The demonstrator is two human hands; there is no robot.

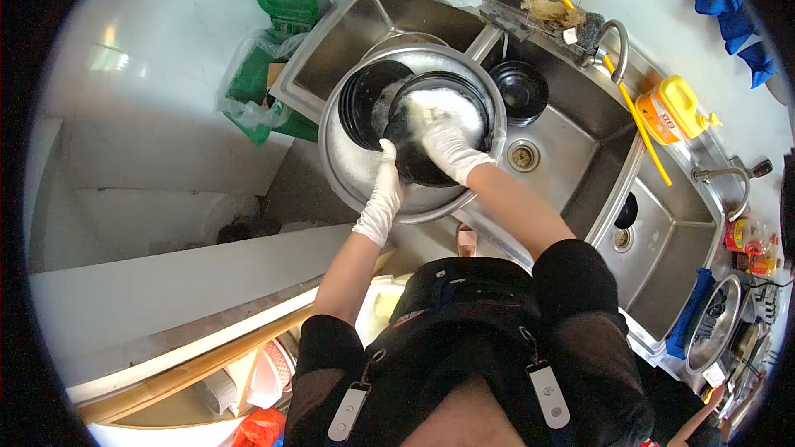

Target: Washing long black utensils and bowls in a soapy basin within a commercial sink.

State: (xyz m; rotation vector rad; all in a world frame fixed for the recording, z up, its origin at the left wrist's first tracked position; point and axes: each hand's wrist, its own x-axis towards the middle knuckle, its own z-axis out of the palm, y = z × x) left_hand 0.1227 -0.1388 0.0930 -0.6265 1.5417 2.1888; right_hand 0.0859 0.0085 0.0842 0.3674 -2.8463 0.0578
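A wide metal basin full of suds rests over the left sink. Inside it, a stack of black bowls leans at the left. A black bowl with white foam in it lies tilted at the right, over other dark dishes. My left hand, in a white glove, is closed on the near left rim of this bowl, thumb up. My right hand, gloved too, presses into the foam inside the bowl. Its fingers are curled round something pale, blurred and half hidden by suds.
More black bowls are stacked in the middle sink. A yellow hose hangs past a tap and a yellow jug. A green bin stands at the left. Another person's arm shows at the lower right.
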